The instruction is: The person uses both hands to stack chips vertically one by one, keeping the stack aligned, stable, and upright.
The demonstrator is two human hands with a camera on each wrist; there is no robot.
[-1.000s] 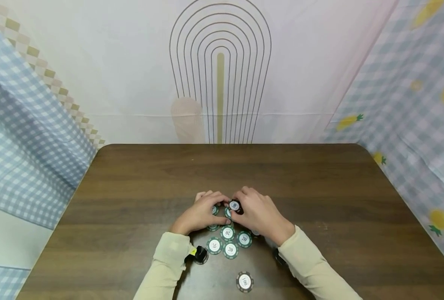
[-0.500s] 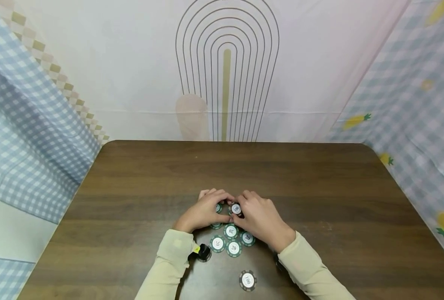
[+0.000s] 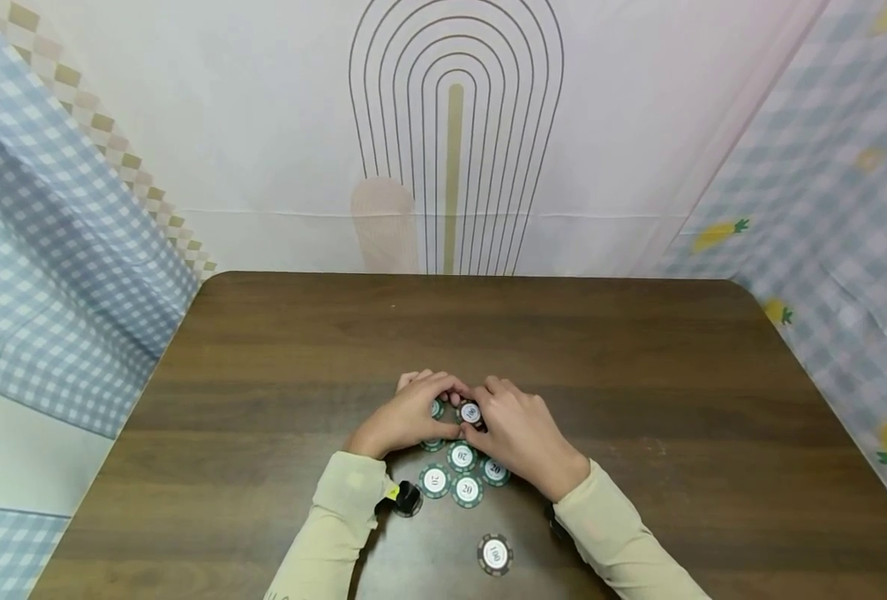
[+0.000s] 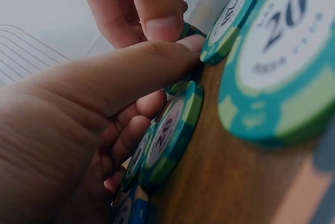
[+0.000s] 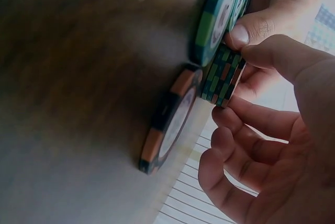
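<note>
A short stack of poker chips (image 3: 470, 413), topped by a dark 100 chip, stands between the two hands. In the right wrist view the stack (image 5: 222, 75) shows green and brown edges. My right hand (image 3: 518, 429) pinches it between thumb and index finger, the other fingers curled loosely below. From the opposite side my left hand (image 3: 409, 417) holds it with thumb and fingertips, its thumb meeting the right thumb. Green 20 chips (image 4: 170, 135) lie beneath the left fingers, partly hidden.
Several green 20 chips (image 3: 462, 456) lie flat just in front of the hands. A dark 100 chip (image 3: 495, 554) sits nearer the person. Another brown-edged chip (image 5: 170, 122) lies beside the stack. The wooden table (image 3: 301, 333) reaches back to a white patterned cloth (image 3: 263, 125).
The right hand has brought the 100 chip down squarely over the green chip that showed beside it. The left hand has drawn in to the right, closer around the stack. The view shifted slightly.
</note>
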